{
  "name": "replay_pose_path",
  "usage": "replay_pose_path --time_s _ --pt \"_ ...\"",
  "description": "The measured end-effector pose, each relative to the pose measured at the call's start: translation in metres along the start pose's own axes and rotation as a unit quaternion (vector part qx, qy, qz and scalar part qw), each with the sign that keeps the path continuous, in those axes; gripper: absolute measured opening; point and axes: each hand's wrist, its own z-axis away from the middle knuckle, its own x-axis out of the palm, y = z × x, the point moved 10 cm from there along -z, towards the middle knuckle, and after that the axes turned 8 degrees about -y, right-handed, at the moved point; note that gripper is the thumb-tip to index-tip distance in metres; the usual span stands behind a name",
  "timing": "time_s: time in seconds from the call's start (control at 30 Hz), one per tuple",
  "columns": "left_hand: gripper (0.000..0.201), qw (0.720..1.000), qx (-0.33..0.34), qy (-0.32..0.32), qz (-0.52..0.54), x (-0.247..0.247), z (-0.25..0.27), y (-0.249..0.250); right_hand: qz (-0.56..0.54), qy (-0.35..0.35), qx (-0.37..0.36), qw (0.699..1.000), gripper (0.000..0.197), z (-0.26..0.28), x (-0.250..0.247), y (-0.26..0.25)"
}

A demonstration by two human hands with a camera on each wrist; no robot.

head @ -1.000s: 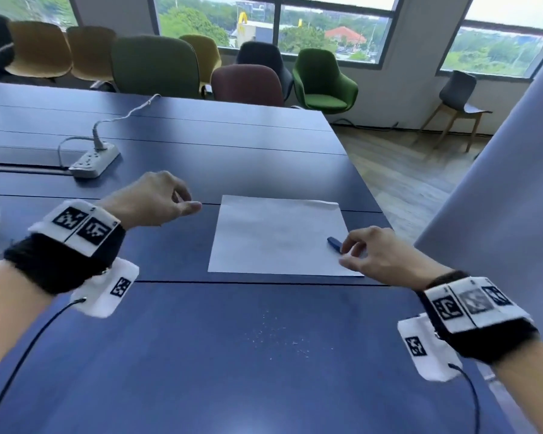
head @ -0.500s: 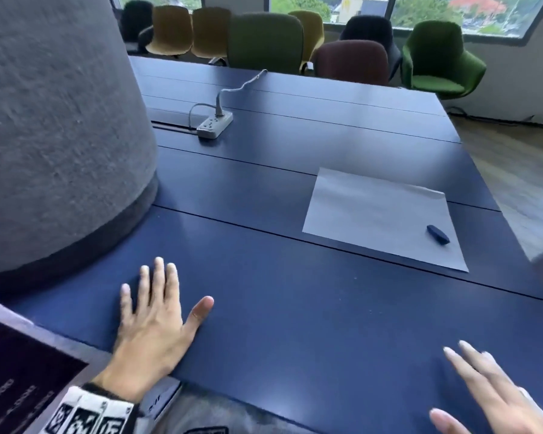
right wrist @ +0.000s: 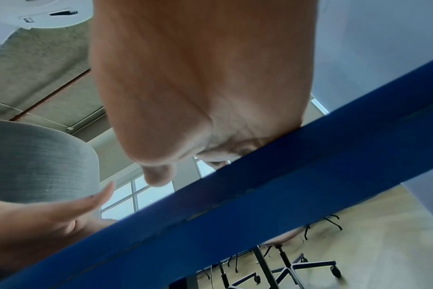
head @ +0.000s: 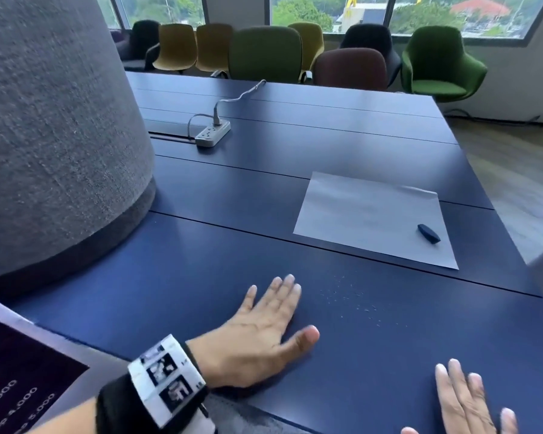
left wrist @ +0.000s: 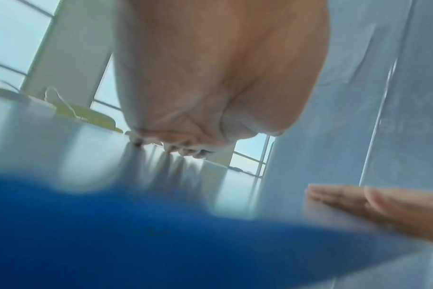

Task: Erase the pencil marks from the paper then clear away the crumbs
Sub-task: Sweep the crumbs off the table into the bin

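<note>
A white sheet of paper (head: 370, 217) lies on the dark blue table (head: 201, 252), with a small dark eraser (head: 428, 234) on its right part. Pale eraser crumbs (head: 351, 297) are scattered on the table in front of the sheet. My left hand (head: 264, 327) lies flat on the table with straight fingers, just left of the crumbs. My right hand (head: 464, 399) is spread flat at the table's near edge, to the right and nearer than the crumbs. In the wrist views my left hand (left wrist: 210, 88) and right hand (right wrist: 198, 88) show palm down over the tabletop, holding nothing.
A large grey fabric-covered column (head: 51, 136) fills the left. A white power strip (head: 212, 134) with its cable sits farther back. Upholstered chairs (head: 264, 54) line the far side. A dark printed panel (head: 13, 393) is at the lower left corner.
A second ago my right hand was at the eraser on the paper; the eraser now lies alone. Both hands have dropped flat to the table, the left sliding right toward the crumbs.
</note>
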Motion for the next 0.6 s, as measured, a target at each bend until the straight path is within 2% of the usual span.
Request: replay_pose_path --time_s 0.1,0.17,0.23,0.27,0.3,0.33,0.4,0.5,0.6 --pt "0.117 0.996 -0.055 0.067 0.015 -0.048 0.005 -0.045 -0.030 0.021 -0.015 0.999 0.083 -0.001 -0.004 -0.004" --pt "0.129 0.986 -0.128 0.102 -0.029 -0.080 0.006 -0.093 -0.072 -0.008 0.000 0.997 0.097 0.001 0.004 -0.009" --pt "0.136 0.978 -0.180 0.076 -0.074 -0.092 0.003 -0.124 -0.118 0.039 -0.040 0.991 0.119 0.003 0.008 -0.010" --pt "0.140 0.977 -0.190 0.054 -0.086 -0.090 -0.001 -0.130 -0.119 0.043 -0.041 0.991 0.121 0.003 0.009 -0.011" --pt "0.141 0.976 -0.192 0.038 -0.094 -0.086 -0.006 -0.130 -0.101 0.010 -0.029 0.994 0.119 0.000 0.012 -0.015" --pt "0.140 0.977 -0.185 0.027 -0.099 -0.080 -0.011 -0.123 -0.070 -0.026 -0.005 0.997 0.110 -0.002 0.011 -0.015" --pt "0.133 0.983 -0.149 0.009 -0.109 -0.063 -0.022 -0.093 -0.002 -0.011 -0.004 1.000 0.095 0.000 0.000 -0.012" --pt "0.116 0.988 -0.075 -0.019 -0.131 -0.033 -0.040 -0.034 0.012 -0.016 0.003 1.000 0.098 0.007 0.001 -0.009" --pt "0.109 0.986 0.002 -0.055 -0.157 -0.009 -0.060 0.030 0.009 -0.008 0.001 1.000 0.098 0.006 0.000 -0.010"
